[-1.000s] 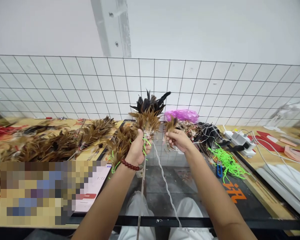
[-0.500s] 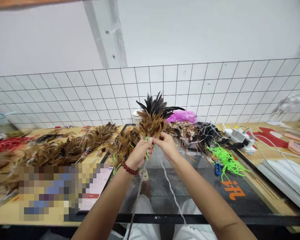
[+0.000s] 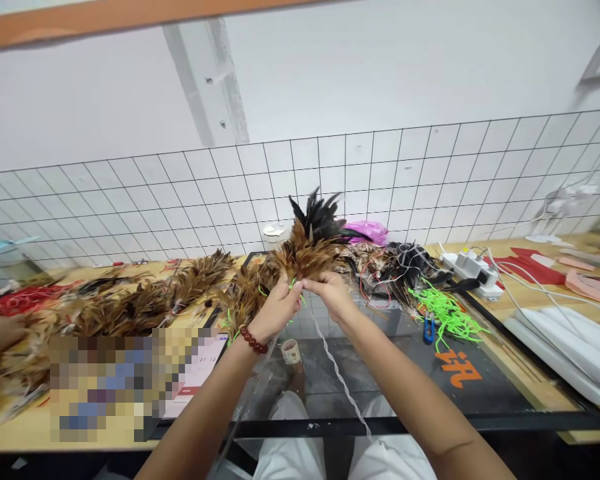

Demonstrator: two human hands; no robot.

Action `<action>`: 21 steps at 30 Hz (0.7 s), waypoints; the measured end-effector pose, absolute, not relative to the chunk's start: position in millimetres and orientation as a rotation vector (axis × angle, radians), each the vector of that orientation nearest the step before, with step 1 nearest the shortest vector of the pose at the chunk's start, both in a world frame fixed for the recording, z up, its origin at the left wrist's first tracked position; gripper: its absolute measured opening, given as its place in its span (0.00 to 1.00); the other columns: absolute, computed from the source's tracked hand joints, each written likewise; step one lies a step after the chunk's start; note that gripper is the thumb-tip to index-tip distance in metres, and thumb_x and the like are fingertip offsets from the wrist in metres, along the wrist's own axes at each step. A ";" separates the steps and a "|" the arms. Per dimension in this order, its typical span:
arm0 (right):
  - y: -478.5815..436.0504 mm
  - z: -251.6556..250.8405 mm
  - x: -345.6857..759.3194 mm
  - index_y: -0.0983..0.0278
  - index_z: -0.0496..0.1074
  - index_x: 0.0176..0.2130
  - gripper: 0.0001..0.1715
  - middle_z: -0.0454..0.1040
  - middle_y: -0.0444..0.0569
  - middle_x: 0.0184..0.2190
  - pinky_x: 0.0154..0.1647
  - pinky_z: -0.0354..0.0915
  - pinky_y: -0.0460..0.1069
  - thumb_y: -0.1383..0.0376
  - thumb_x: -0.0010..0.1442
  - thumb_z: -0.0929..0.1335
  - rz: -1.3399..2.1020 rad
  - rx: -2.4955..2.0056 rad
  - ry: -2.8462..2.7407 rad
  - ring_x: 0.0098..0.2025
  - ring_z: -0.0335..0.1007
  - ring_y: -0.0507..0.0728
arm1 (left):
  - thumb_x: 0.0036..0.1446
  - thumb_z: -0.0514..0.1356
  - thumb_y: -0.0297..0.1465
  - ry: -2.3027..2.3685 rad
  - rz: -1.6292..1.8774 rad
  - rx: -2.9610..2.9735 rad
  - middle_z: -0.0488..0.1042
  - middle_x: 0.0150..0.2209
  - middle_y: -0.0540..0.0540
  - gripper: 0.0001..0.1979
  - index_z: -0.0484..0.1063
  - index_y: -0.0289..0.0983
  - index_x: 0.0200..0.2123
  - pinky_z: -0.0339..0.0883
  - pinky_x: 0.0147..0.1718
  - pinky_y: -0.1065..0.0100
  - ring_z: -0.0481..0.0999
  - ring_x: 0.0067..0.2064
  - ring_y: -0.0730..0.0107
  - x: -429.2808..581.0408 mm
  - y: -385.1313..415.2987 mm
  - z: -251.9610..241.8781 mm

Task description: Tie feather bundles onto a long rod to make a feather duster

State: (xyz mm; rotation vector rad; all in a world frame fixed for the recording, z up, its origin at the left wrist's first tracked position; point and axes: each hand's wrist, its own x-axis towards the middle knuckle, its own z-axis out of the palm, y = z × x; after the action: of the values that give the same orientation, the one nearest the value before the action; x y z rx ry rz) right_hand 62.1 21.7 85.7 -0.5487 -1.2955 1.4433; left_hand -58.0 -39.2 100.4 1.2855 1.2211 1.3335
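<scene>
In front of me stands a feather bundle (image 3: 313,250), black feathers fanning from the top and brown ones around the lower part. My left hand (image 3: 279,305), with a dark red bead bracelet (image 3: 253,340) on its wrist, is closed around the base of this bundle. Bits of bright green cord (image 3: 303,297) show between the two thumbs. My right hand (image 3: 334,295) is pinched at the same spot, thumb against the left thumb; the pinch seems to be on the cord, though feathers partly cover the fingers. Below hangs a twisted white cord (image 3: 336,367).
Brown feather garlands (image 3: 130,303) lie on the left, near another person's hand (image 3: 3,340). Green cords (image 3: 450,317) and a blue-handled snipping tool (image 3: 429,329) lie right. Behind are a pink plastic bag (image 3: 367,232) and a power strip (image 3: 475,272). A tape roll (image 3: 291,351) sits before me.
My view has shifted slightly. The feather bundle has turned a little, its black tips leaning right. My hands stay together at its base, the right fingers now lower and closer to the left thumb.
</scene>
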 end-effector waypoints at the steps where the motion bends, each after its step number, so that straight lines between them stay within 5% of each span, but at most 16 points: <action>1: 20.6 85.0 62.8 0.65 0.72 0.21 0.14 0.71 0.44 0.21 0.35 0.62 0.48 0.59 0.36 0.75 1.440 -0.547 -1.293 0.29 0.65 0.53 | 0.52 0.63 0.38 1.233 1.331 1.325 0.61 0.19 0.55 0.13 0.63 0.38 0.32 0.47 0.17 0.75 0.58 0.19 0.79 -58.9 -40.2 100.7; 6: 18.6 83.3 64.0 0.65 0.70 0.21 0.16 0.67 0.41 0.18 0.25 0.56 0.46 0.59 0.34 0.76 1.537 -0.565 -1.273 0.23 0.58 0.49 | 0.50 0.65 0.31 1.178 1.393 1.365 0.64 0.21 0.52 0.10 0.66 0.37 0.32 0.54 0.20 0.73 0.62 0.21 0.76 -64.6 -43.5 102.5; 10: 22.5 79.5 62.4 0.65 0.67 0.20 0.17 0.62 0.38 0.16 0.21 0.45 0.45 0.60 0.35 0.75 1.638 -0.606 -1.333 0.19 0.48 0.45 | 0.51 0.64 0.34 1.208 1.335 1.278 0.60 0.20 0.55 0.11 0.64 0.37 0.33 0.50 0.17 0.75 0.58 0.19 0.79 -70.0 -45.5 102.1; 15: 9.4 73.4 59.6 0.63 0.68 0.29 0.19 0.68 0.40 0.25 0.27 0.56 0.43 0.57 0.40 0.75 1.784 -0.661 -1.359 0.25 0.59 0.47 | 0.51 0.63 0.39 1.351 1.346 1.278 0.60 0.19 0.55 0.14 0.61 0.38 0.29 0.46 0.16 0.75 0.56 0.18 0.79 -83.5 -46.2 108.4; 18: -3.7 70.0 61.8 0.63 0.69 0.35 0.21 0.64 0.39 0.21 0.23 0.54 0.43 0.53 0.46 0.72 2.076 -0.624 -1.484 0.19 0.54 0.46 | 0.51 0.63 0.34 1.424 1.428 1.381 0.61 0.19 0.53 0.12 0.62 0.38 0.25 0.50 0.19 0.74 0.58 0.20 0.76 -96.7 -44.2 115.6; 21: -8.8 73.3 70.9 0.64 0.72 0.33 0.16 0.60 0.38 0.17 0.21 0.48 0.44 0.53 0.55 0.66 1.666 -0.740 -1.687 0.17 0.47 0.46 | 0.49 0.64 0.29 1.577 1.472 1.507 0.62 0.19 0.52 0.12 0.61 0.38 0.22 0.53 0.22 0.73 0.61 0.22 0.73 -106.9 -42.8 120.3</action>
State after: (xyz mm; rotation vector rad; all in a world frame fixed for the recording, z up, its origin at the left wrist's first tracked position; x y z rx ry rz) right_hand 70.9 -8.8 73.3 -0.7401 -1.6875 1.6659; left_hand -106.9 -42.8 120.3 1.5067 1.5775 1.4717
